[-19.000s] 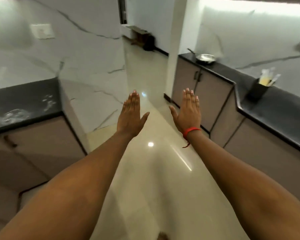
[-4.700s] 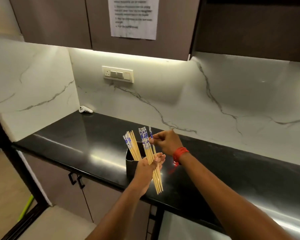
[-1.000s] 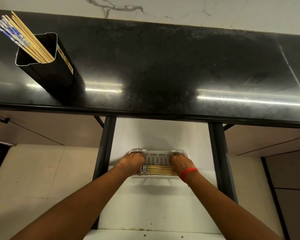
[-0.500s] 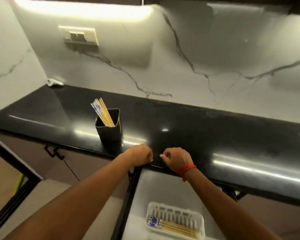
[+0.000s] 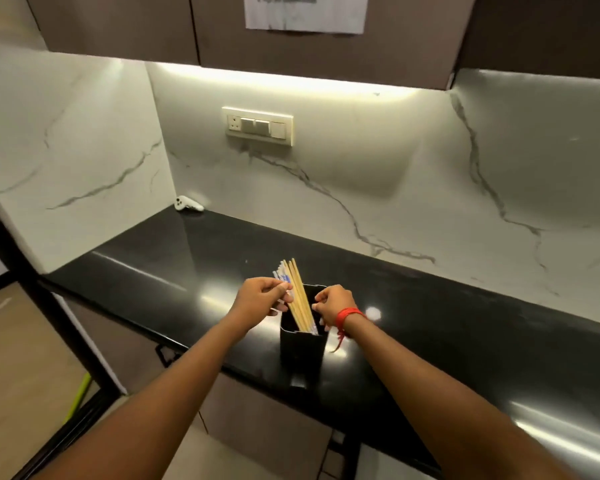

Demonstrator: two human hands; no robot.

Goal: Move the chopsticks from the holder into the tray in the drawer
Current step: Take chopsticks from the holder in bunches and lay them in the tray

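Note:
A black square holder (image 5: 303, 348) stands near the front edge of the black countertop (image 5: 430, 327). Several wooden chopsticks (image 5: 298, 299) with blue-and-white tops lean to the left inside it. My left hand (image 5: 260, 297) pinches the upper ends of the chopsticks. My right hand (image 5: 333, 304), with a red thread at the wrist, grips the holder's right rim with curled fingers. The drawer and its tray are out of view below the frame.
A small white object (image 5: 187, 204) lies at the back left corner of the countertop. A switch plate (image 5: 258, 125) sits on the marble wall, under dark upper cabinets. Lower cabinet fronts (image 5: 250, 420) run beneath the counter.
Both hands have risen from the counter's front edge to the holder. The left now pinches the chopsticks and the right grips the holder's rim. The view has tilted up, so the tray is gone from sight.

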